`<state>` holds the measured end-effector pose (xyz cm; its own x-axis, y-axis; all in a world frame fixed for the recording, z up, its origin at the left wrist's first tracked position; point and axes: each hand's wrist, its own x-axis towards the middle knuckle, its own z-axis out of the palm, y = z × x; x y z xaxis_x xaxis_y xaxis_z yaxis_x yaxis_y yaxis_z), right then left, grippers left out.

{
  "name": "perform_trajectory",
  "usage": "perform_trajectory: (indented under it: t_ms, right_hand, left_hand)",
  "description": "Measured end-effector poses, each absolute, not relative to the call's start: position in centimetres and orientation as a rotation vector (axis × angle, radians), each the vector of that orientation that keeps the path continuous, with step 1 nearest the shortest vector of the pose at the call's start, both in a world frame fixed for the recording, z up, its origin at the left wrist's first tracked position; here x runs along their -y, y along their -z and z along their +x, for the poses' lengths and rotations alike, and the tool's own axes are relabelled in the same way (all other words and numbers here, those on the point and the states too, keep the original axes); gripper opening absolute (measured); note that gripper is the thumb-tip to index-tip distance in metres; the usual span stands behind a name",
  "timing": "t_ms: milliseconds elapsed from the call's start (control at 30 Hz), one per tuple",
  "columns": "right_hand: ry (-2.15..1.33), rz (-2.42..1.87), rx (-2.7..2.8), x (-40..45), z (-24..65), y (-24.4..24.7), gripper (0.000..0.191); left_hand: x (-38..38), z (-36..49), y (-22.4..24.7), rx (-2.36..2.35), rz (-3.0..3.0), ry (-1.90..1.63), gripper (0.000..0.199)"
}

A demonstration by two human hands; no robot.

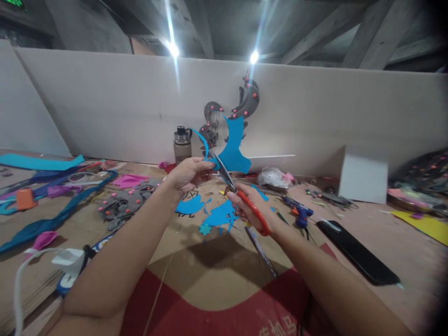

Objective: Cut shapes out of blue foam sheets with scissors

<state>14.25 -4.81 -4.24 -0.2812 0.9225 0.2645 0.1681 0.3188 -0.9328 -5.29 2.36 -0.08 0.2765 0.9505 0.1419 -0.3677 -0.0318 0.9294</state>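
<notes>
In the middle of the head view my left hand (196, 172) pinches a blue sheet (234, 151), which looks like felt or craft foam. A thin curved strip (203, 140) of the same blue rises above that hand. My right hand (247, 205) is wrapped round the red handles of a pair of scissors (257, 215). The scissor blades point up and left and meet the sheet beside my left fingertips. Under both hands, blue scraps (219, 214) and a small blue flower-shaped piece (205, 229) lie on the cardboard (189, 284).
A bottle (182, 148) stands behind my left hand, near grey curved pieces with pink dots (250, 100) at the white panel (115, 102). To the right lie a blue glue gun (299, 212) and a black phone (359, 252). Coloured strips (59, 217) and a white cable (21, 284) are on the left.
</notes>
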Motion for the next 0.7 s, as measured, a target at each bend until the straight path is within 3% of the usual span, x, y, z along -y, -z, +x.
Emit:
perform_trajectory:
  t_ms: [167, 700]
  right_hand:
    - [-1.111, -0.916, 1.652, 4.5, 13.6, 5.5, 0.029]
    - [-1.080, -0.854, 1.505, 4.9, 12.2, 6.4, 0.038]
  left_hand:
    - [-2.3, -4.1, 0.5, -0.656, 1.057, -1.271, 0.015]
    - [-0.7, 0.1, 2.2, -0.549, 0.749, -1.501, 0.022]
